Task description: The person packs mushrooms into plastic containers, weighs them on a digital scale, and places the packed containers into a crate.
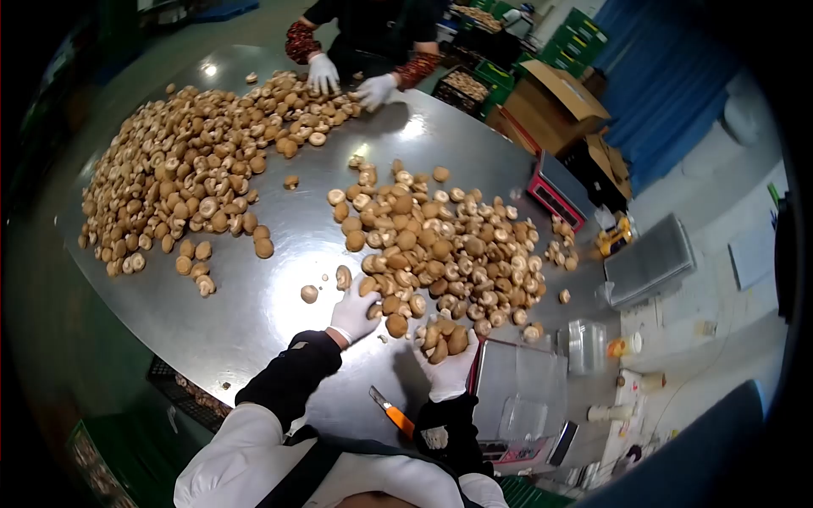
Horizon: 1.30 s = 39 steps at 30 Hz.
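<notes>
My left hand (354,311), in a white glove, is at the near edge of a large pile of brown-capped shiitake mushrooms (440,245). Its fingers curl round a mushroom (374,311) there, partly hidden by the hand. Cupped palm up, my right hand (450,374), gloved too, holds several mushrooms (445,340) just off the pile's near right side. A loose mushroom (309,294) and another by my left fingers (343,277) lie on the steel table (271,313). Between my forearms rests an orange utility knife (394,413) with its blade out.
Across the table, a person's gloved hands (323,74) touch a second, bigger mushroom pile (178,169). To my right are a scale with clear plastic trays (521,415), another red scale (550,190) and a stack of trays (650,258). Cardboard boxes (555,102) and green crates (576,38) stand beyond.
</notes>
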Tool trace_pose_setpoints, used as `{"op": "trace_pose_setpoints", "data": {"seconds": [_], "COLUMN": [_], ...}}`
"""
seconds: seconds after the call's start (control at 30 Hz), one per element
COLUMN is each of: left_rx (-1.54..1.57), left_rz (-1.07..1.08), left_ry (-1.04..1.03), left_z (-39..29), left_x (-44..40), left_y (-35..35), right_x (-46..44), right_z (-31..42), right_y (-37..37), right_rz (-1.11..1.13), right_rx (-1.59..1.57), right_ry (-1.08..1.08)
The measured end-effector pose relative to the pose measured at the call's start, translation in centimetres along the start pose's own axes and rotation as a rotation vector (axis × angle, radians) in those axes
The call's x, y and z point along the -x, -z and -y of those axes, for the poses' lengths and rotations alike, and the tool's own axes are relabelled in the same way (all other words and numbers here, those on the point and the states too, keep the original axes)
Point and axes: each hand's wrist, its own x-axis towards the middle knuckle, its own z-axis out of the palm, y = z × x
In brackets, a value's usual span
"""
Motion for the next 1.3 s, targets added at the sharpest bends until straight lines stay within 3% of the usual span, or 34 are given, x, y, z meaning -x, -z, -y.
{"op": "trace_pose_setpoints", "data": {"seconds": [0.07, 0.17, 0.27, 0.37, 0.43, 0.53, 0.57, 0.63, 0.7, 0.73, 0.77, 0.83, 0.9, 0.93, 0.97, 1.0, 1.1, 1.23, 1.3], "left_rx": [0.065, 0.29, 0.324, 0.665, 0.78, 0.931, 0.929, 0.962, 0.856, 0.914, 0.969, 0.981, 0.826, 0.744, 0.661, 0.544, 0.195, 0.127, 0.302], "left_rz": [-0.104, -0.118, -0.281, -0.278, -0.363, -0.329, -0.297, -0.164, -0.108, 0.069, 0.246, 0.46, 0.372, 0.419, 0.468, 0.552, 0.508, 0.457, 0.359], "left_ry": [-0.03, 0.036, 0.009, 0.268, 0.296, 0.227, 0.184, 0.081, -0.126, -0.074, -0.021, -0.175, -0.517, -0.544, -0.57, -0.572, -0.73, -0.789, -0.751], "left_z": [0.3, -0.1, 1.7, 1.9, 2.2, -4.9, -6.6, -12.5, -15.6, -18.3, -21.3, -26.6, -29.1, -30.0, -30.7, -31.3, -32.1, -31.3, -29.7], "left_x": [0.2, 1.0, 1.9, 2.5, 2.6, 3.0, 3.1, 3.8, 4.4, 5.1, 5.9, 6.5, 6.5, 6.6, 6.7, 6.6, 6.9, 7.5, 7.3], "left_y": [-0.3, 0.2, -1.9, -3.0, -4.4, -2.4, -2.7, -1.9, -4.6, -4.7, -4.3, -3.8, -6.5, -7.6, -8.6, -9.2, -9.9, -9.3, -7.9], "right_x": [3.7, 8.0, 14.4, 17.8, 17.7, 18.1, 18.1, 18.6, 19.8, 20.2, 20.5, 20.8, 20.8, 20.5, 20.5, 20.5, 20.7, 21.1, 21.2], "right_z": [0.3, 2.7, 7.2, 12.7, 15.7, 16.3, 16.5, 16.9, 18.2, 18.9, 19.6, 20.3, 19.4, 18.9, 18.5, 18.3, 18.2, 18.9, 19.0], "right_y": [-0.3, 2.2, 2.0, 5.4, 9.9, 11.5, 12.1, 12.4, 13.1, 13.5, 14.2, 15.5, 16.0, 16.3, 16.6, 16.9, 17.5, 17.4, 16.6], "right_rz": [0.142, 0.37, 0.1, -0.328, -0.501, -0.511, -0.414, -0.338, -0.484, -0.522, -0.632, -0.705, -0.553, -0.517, -0.445, -0.438, -0.425, -0.474, -0.465], "right_rx": [0.058, 0.311, 0.715, 1.274, 1.426, 1.854, 1.914, 1.641, 1.506, 1.451, 1.541, 1.758, 1.533, 1.628, 1.755, 1.734, 1.673, 1.608, 1.618], "right_ry": [-0.014, 0.284, 0.683, 1.008, 1.062, 0.969, 0.923, 0.882, 0.987, 1.075, 1.119, 1.153, 0.969, 0.95, 1.079, 1.049, 1.013, 1.117, 1.19]}}
